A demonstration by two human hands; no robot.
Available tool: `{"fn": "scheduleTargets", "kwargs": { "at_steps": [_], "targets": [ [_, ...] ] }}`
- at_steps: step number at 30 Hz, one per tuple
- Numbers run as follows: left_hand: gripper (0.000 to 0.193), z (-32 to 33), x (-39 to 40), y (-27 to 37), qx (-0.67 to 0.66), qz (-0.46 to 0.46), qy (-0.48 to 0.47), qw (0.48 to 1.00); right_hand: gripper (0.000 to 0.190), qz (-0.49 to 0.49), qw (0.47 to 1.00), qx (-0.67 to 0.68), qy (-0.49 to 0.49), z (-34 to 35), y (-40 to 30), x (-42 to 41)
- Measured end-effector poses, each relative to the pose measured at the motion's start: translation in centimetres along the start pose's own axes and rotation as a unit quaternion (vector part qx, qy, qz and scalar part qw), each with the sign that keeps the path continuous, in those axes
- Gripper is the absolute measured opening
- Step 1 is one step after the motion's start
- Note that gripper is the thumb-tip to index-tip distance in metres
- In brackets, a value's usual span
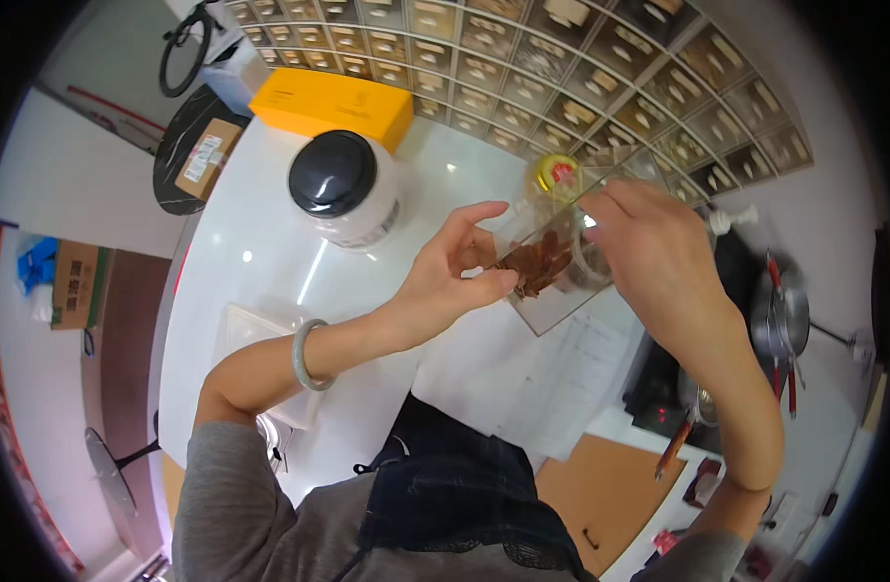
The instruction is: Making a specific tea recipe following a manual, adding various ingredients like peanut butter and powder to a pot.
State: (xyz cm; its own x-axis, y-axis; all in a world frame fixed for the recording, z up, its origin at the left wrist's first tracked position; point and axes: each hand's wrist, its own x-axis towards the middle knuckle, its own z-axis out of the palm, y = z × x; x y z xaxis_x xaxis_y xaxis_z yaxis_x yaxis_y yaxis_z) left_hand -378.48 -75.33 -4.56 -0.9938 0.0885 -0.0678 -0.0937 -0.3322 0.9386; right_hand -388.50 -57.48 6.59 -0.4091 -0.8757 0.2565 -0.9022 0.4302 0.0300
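A clear plastic box (554,318) is tilted in front of me, with dried reddish-brown pieces (543,260) gathered towards its left end. My left hand (463,265) holds that end, its thumb on the near side. Over the box's right part, my right hand (648,244) is curled with its fingers at the rim. Whether it grips the rim or something small is not plain. A round clear rim (592,254) shows beside its thumb, partly hidden. Behind the box stands a container with a yellow lid (556,173).
On the white table (259,265) stand a large jar with a black lid (333,173) and a yellow box (332,105). Papers (572,371) lie before me. Small drawers (481,69) line the back. Pans (779,313) hang at right by a black appliance (648,393).
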Motion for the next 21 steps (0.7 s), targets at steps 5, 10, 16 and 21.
{"fn": "scheduleTargets", "kwargs": {
  "at_steps": [5,10,16,21],
  "targets": [
    [0.062,4.6,0.2,-2.3,0.034,-0.020,-0.012,0.999,0.023,0.065,0.962,0.127,-0.233,1.3,1.8,-5.3],
    [0.062,9.2,0.7,-3.6,0.011,-0.068,-0.021,0.997,0.028,0.089,0.930,0.254,-0.249,1.9,2.9,-9.8],
    [0.063,13.8,1.2,-5.0,0.014,-0.084,-0.053,0.995,0.027,0.123,0.901,0.290,-0.297,0.6,3.8,-14.3],
    [0.063,17.4,1.9,-5.8,0.018,-0.092,-0.084,0.992,0.022,0.102,0.935,0.264,-0.216,0.0,5.2,-18.8]
  ]
}}
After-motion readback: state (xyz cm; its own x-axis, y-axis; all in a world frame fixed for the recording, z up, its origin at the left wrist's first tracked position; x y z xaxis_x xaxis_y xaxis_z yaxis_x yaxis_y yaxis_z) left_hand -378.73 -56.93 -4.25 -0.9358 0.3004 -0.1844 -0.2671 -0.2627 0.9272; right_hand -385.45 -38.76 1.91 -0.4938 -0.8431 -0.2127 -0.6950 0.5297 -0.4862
